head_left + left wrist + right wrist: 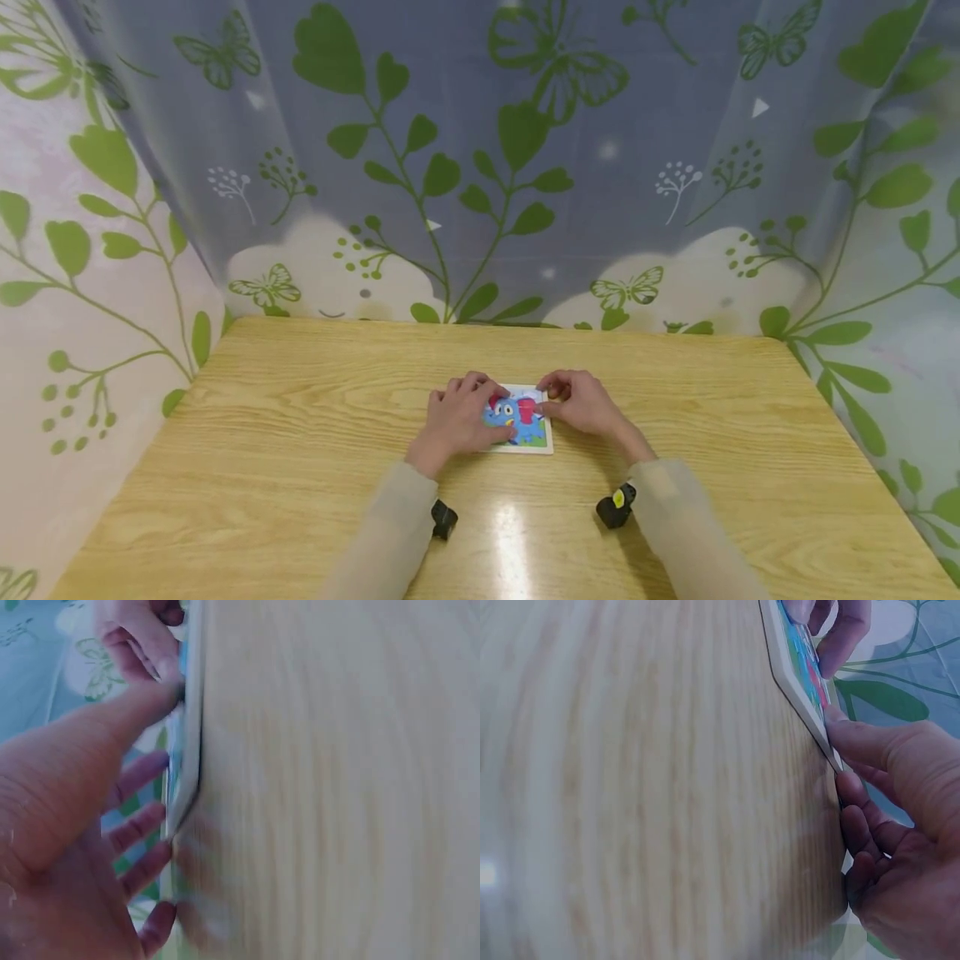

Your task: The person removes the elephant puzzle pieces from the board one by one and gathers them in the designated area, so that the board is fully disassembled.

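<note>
A small square picture puzzle (531, 435) with a pale border lies flat on the table, showing a blue cartoon elephant with red ears. Across its left part rests my left hand (463, 417), fingers spread and fairly straight, the thumb on the lower part of the picture. My right hand (583, 404) is at the upper right side of the puzzle, with thumb and forefinger pinching at its edge. In the right wrist view, the right thumb (855, 739) lies over the border while the other fingers curl beside the corner. The left hand covers much of the picture's left side.
The wooden table (300, 500) reaches back to a blue curtain (465, 167) printed with green leaves and butterflies. Similar patterned cloth hangs at both sides. Each wrist carries a small black camera (617, 507).
</note>
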`<state>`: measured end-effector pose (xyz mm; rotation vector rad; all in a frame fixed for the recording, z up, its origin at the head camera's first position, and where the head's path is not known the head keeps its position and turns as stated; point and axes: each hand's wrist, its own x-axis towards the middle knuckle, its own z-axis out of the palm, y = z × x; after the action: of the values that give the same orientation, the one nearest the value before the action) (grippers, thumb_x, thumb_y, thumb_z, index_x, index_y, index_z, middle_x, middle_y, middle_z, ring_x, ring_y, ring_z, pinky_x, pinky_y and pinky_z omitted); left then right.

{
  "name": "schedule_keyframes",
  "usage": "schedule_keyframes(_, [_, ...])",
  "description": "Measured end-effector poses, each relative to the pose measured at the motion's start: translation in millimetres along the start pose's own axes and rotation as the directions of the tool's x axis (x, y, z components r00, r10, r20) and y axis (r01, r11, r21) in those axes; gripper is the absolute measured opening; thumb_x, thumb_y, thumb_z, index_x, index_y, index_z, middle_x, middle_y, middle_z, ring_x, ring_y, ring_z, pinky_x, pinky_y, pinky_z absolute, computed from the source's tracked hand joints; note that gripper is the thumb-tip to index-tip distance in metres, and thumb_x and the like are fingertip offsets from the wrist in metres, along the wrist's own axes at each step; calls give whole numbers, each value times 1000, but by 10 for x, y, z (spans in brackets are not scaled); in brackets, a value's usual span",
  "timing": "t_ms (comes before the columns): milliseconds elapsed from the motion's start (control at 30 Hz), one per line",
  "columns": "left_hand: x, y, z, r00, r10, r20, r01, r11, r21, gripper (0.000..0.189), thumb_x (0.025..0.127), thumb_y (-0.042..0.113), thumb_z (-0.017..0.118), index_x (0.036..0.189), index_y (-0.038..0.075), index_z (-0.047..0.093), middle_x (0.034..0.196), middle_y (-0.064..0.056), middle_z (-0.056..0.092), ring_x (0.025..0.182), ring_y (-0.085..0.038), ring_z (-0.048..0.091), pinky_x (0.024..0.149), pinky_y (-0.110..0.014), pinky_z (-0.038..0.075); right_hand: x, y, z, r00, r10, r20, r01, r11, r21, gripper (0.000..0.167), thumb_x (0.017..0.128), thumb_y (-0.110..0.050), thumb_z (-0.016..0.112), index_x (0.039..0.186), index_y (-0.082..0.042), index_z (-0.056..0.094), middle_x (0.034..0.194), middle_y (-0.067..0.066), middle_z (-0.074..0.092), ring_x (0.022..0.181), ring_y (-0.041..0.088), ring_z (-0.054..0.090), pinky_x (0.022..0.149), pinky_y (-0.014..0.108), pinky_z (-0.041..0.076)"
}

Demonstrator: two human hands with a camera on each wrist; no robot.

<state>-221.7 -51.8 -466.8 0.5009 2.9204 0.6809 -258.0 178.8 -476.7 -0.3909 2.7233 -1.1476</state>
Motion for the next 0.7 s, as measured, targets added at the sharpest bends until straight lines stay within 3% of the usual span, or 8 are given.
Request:
schedule_keyframes(367, [7,162,95,985,-144,-91,141,989,-39,45,86,55,76,118,27,63,142,-3,51,127,-35,47,96,-61,38,3,11,13,1000,-8,2,8,1000,23,21,88,-14,81,105,-6,70,88,5,60,78,17,51,73,30,42])
schedule_keyframes(700, [44,181,134,976,-180,-120,175,983,-50,44,82,55,80,114,28,66,139,-2,53,126,-35,48,96,-61,39,7,18,24,1000,11,-19,-11,999,31,23,87,-14,81,105,-6,70,90,5,62,79,17,51,74,30,41])
